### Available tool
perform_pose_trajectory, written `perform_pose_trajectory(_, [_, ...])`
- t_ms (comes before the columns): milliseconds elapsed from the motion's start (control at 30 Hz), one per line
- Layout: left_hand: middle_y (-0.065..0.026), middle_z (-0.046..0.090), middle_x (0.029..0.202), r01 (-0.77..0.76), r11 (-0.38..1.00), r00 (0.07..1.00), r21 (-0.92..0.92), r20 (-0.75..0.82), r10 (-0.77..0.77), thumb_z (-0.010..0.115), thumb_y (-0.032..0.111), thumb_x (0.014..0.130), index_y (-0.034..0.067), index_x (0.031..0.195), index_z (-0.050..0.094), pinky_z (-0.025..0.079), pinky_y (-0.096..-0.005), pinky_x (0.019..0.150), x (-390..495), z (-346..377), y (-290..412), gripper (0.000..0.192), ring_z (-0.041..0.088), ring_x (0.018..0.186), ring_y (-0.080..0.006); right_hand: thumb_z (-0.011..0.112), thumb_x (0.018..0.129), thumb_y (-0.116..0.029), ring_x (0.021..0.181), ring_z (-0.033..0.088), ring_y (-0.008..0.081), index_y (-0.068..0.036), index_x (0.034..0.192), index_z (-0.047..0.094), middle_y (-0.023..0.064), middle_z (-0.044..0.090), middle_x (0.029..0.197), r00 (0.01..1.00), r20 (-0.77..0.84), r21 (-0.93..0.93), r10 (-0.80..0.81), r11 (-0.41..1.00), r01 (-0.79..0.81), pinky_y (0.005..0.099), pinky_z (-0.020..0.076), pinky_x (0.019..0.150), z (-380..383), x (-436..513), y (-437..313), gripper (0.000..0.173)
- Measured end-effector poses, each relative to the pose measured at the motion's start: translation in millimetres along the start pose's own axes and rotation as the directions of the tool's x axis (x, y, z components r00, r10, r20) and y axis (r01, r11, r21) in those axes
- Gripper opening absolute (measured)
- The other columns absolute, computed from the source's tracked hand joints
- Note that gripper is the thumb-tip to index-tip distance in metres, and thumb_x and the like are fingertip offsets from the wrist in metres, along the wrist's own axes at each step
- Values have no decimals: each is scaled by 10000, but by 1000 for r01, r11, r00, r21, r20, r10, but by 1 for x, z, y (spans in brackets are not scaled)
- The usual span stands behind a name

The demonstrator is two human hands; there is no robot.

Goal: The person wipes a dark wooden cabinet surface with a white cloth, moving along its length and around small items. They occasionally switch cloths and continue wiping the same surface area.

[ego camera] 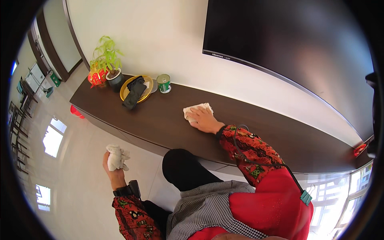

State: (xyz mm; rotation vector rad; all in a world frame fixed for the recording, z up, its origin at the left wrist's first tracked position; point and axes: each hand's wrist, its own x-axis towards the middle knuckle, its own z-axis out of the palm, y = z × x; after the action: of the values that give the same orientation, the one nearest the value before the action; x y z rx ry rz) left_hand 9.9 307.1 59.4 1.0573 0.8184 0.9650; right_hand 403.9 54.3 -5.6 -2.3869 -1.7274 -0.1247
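Observation:
My right hand (204, 120) lies spread on a folded off-white cloth (207, 106), pressing it flat on the dark wooden cabinet top (168, 120). Off the cabinet's front edge, over the floor, my left hand (115, 174) grips a bunched white cloth (116, 157). Left of the cloth on the cabinet stands a green tin can (164, 84). Beside that can, a round golden tray (123, 90) holds dark folded fabric items (134, 94), which hang partly over its rim.
A potted plant (115, 78) and a red-and-gold ornament (97, 76) occupy the cabinet's left end. Above the cabinet hangs a large television (279, 45). A red bucket (77, 111) stands on the floor past the cabinet's left front edge. Chairs (18, 129) are at far left.

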Motion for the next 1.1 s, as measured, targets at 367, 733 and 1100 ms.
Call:
perform_pose_trajectory(367, [-111,687,913,109,994,988,30,102,-112,704,249,967,-8,1133,648,565,-312,583,7,-3,-4,311,685,751,-218,552,972,-467,1417,390,364,-270,1484,468,77,447,1539,979,27,-87,204,976,-201,630,302,1117,1,70,26,555])
perform_pose_trajectory(733, [-105,703,939,93,995,990,-29,112,-89,571,209,1007,6,1113,659,530,-299,605,5,6,-1,245,682,777,-197,519,985,-490,1457,336,412,-228,1524,429,121,360,1612,902,87,21,423,904,-426,620,239,1191,-52,-48,88,606])
perform_pose_trajectory(1100, [-118,704,921,22,995,983,-95,183,-4,545,188,1008,-4,1117,659,497,-275,583,6,-13,-4,248,675,753,-184,545,954,-486,1433,381,379,-218,1512,455,119,428,1565,612,-86,-123,786,602,-789,558,277,1178,-96,-283,136,626])
